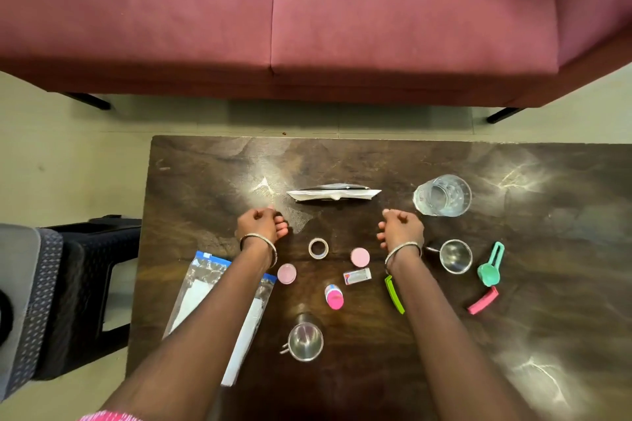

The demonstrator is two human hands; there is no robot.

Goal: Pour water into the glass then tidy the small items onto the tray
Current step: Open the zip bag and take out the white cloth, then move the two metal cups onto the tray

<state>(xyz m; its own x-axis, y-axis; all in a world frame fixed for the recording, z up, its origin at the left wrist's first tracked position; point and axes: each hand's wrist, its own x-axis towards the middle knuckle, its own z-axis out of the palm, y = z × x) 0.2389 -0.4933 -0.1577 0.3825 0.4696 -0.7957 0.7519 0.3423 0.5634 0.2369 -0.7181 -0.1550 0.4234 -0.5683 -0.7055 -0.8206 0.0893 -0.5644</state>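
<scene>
A clear glass [442,195] stands at the far right of the dark wooden table [376,161]. A flat tray lined with white paper [333,194] lies at the far middle. My left hand [261,224] and my right hand [400,227] rest as closed fists just in front of the tray, holding nothing. Between my arms lie a tape roll [318,248], two pink round lids [359,257] [286,273], a small white tube [357,276] and a pink-capped bottle [333,297]. A green clip [394,294] lies under my right forearm.
Two steel cups stand on the table [455,256] [305,341]. A teal clip [491,267] and a pink clip [483,300] lie at the right. A plastic packet [201,287] lies under my left arm. A maroon sofa [273,17] faces the table; a dark stool [85,284] stands left.
</scene>
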